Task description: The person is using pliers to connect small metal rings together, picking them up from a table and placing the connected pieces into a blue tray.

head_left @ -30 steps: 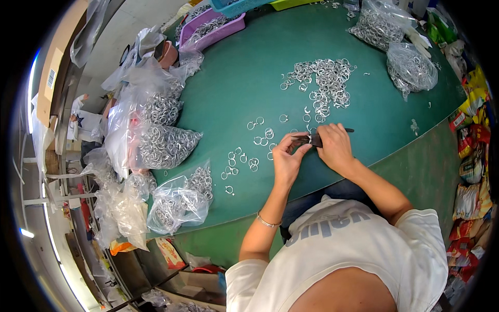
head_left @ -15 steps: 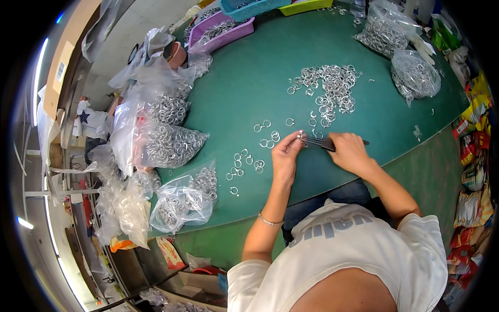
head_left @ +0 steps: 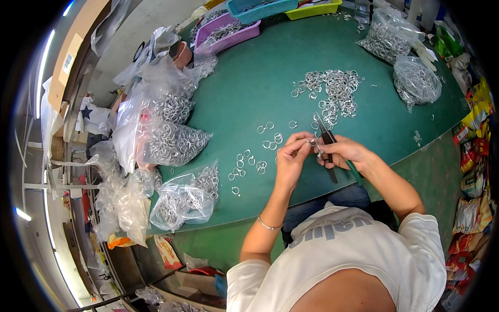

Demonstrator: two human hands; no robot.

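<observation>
Over the near part of the green table, my left hand (head_left: 292, 160) is closed, pinching a small silver ring (head_left: 312, 143) between thumb and fingertips. My right hand (head_left: 347, 151) meets it there, its thumb and forefinger touching the ring too. The same right hand keeps hold of long-nosed pliers (head_left: 323, 126), whose jaws point away from me and whose dark and green handles come out below the fingers. The ring's details are mostly hidden by my fingertips. Beyond my hands lies a heap of silver rings (head_left: 340, 92). Several loose rings (head_left: 240, 162) are spread left of my left hand.
Clear bags of rings (head_left: 175, 143) crowd the left edge, with an opened bag (head_left: 182, 200) nearer me. Purple (head_left: 234, 41), blue (head_left: 267, 7) and yellow-green trays (head_left: 314, 10) stand at the back. More ring bags (head_left: 416, 80) sit at the far right.
The pliers have swung from pointing left at the ring to pointing away from me. My right hand has moved in to touch the ring, which my left hand still pinches.
</observation>
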